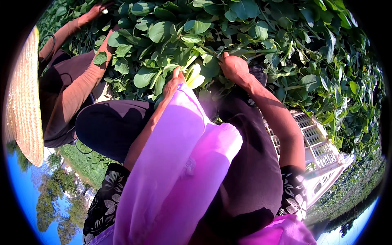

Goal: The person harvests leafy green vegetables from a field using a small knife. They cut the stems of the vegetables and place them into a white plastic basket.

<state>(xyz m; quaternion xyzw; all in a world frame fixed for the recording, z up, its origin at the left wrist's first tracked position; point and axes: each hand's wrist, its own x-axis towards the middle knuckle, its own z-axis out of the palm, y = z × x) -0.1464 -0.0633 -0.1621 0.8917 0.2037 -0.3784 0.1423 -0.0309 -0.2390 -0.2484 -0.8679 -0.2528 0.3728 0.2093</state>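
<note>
Dense leafy green plants (162, 32) fill the ground before me. My left hand (175, 82) is closed on a small bunch of leafy greens (195, 77) with pale yellow-green stalks, just beyond the tip of a pink-purple cloth (183, 159) that hangs from me. To the right, my right hand (233, 65) is curled among the leaves at a stem, with something thin and greyish at its fingertips. Whether that is a blade or a stalk I cannot tell.
At the left a co-worker in a straw hat (29, 101) reaches into the same plants, one hand (97, 10) at the top. A white plastic crate (318, 147) stands right of my knee. My dark shoe (258, 75) is among the leaves.
</note>
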